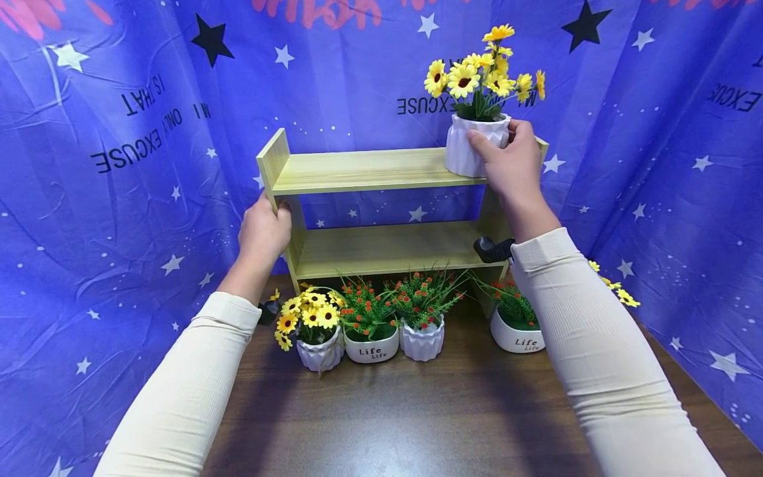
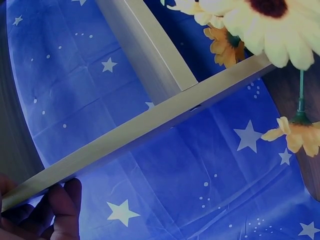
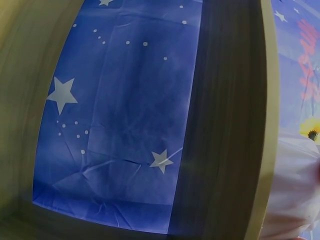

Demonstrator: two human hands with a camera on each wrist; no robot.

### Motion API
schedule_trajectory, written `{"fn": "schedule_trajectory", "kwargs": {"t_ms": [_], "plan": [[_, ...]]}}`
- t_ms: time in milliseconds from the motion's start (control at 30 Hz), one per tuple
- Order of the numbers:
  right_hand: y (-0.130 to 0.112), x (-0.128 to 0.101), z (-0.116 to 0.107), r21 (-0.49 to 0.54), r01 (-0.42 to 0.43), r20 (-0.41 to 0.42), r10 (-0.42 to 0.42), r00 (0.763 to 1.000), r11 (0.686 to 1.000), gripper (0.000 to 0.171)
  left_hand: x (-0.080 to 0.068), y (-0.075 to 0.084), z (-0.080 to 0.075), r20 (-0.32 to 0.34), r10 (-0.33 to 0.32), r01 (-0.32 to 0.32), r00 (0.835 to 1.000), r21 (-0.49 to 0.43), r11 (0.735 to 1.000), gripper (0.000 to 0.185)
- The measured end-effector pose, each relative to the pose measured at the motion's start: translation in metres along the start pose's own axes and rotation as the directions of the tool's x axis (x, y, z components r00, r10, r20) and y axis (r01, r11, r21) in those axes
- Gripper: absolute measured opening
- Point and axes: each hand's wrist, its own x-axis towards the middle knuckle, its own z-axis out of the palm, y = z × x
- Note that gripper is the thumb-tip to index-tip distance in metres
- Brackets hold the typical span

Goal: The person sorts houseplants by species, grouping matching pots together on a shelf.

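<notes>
A pale wooden two-tier shelf (image 1: 363, 171) stands at the back of the table. My left hand (image 1: 265, 228) grips the edge of its left side panel; in the left wrist view the fingers (image 2: 65, 205) curl at that panel (image 2: 125, 132). At the right end of the top board, my right hand (image 1: 514, 162) holds a white ridged flowerpot (image 1: 463, 147) with yellow daisy-like flowers (image 1: 477, 78). Thumb and fingers span the pot's right side. Whether the pot's base touches the board cannot be told. The right wrist view shows part of the white pot (image 3: 290, 185).
Before the shelf stand a yellow-flowered pot (image 1: 320, 354), an oval "Life" pot (image 1: 371, 350), a ridged red-flowered pot (image 1: 423, 341) and another "Life" pot (image 1: 517, 339). More yellow flowers (image 1: 626, 297) show behind my right sleeve. A blue star-printed curtain (image 1: 149, 218) surrounds the brown table (image 1: 381, 411).
</notes>
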Motion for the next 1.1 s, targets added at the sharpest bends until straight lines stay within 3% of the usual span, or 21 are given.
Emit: {"fn": "schedule_trajectory", "kwargs": {"t_ms": [733, 1100], "plan": [[0.003, 0.006, 0.001, -0.159, 0.01, 0.025, -0.006, 1.0, 0.987, 0.077, 0.001, -0.002, 0.004, 0.002, 0.019, -0.019, 1.0, -0.012, 1.0, 0.036], [0.012, -0.031, -0.017, 0.047, 0.122, -0.027, -0.12, 0.992, 0.991, 0.067, -0.001, -0.003, 0.002, -0.007, 0.016, -0.016, 1.0, -0.003, 1.0, 0.036]]}}
